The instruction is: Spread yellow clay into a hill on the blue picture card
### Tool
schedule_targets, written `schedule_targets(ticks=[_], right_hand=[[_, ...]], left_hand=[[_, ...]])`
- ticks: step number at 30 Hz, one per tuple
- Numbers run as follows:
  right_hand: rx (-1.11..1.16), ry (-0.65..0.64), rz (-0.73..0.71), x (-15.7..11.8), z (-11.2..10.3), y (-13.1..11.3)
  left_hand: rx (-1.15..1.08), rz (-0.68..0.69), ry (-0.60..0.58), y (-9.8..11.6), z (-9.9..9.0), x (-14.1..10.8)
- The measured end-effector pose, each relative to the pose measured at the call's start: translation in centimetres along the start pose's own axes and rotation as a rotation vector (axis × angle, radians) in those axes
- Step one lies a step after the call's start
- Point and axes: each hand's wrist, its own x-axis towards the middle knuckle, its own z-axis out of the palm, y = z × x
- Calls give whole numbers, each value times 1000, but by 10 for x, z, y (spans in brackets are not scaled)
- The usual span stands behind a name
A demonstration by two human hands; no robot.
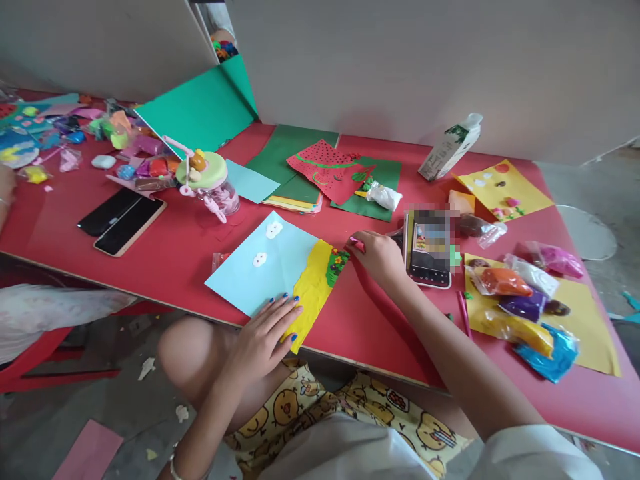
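Observation:
My left hand (270, 330) lies flat, fingers stretched, over the lower edge of a light blue sheet (250, 287) bearing two white cloud shapes with faces (260, 259). Yellow modelling clay (313, 287) covers the sheet's right part, and a green clay patch (336, 265) with small red and yellow bits sits at its right corner. Just beside that corner, my right hand (377, 253) is closed in a pinch. A small pink piece (357, 244) shows at its fingertips; its kind is hard to make out.
Right of my hand lies a phone (427, 257). Bagged clay packets (525, 300) cover a yellow sheet (595, 320). Behind are a watermelon-patterned red sheet (325, 167), a carton (450, 148) and a lidded jar (220, 190). Another phone (130, 227) and a person's arm (6, 193) are at left.

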Motion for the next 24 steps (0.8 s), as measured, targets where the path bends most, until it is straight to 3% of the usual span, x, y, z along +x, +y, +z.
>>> schedule_targets(ticks=[5,12,24], right_hand=[[41,35,-65,-13,-11,-2],[81,-119,-305,-49,-5,-17],[-121,-201,-425,-61,-13,-12]], left_hand=[[-122,54,29,-9,-5,9],[-361,107,11,-22,-10,32],[-399,87,49,-19,-7,34]])
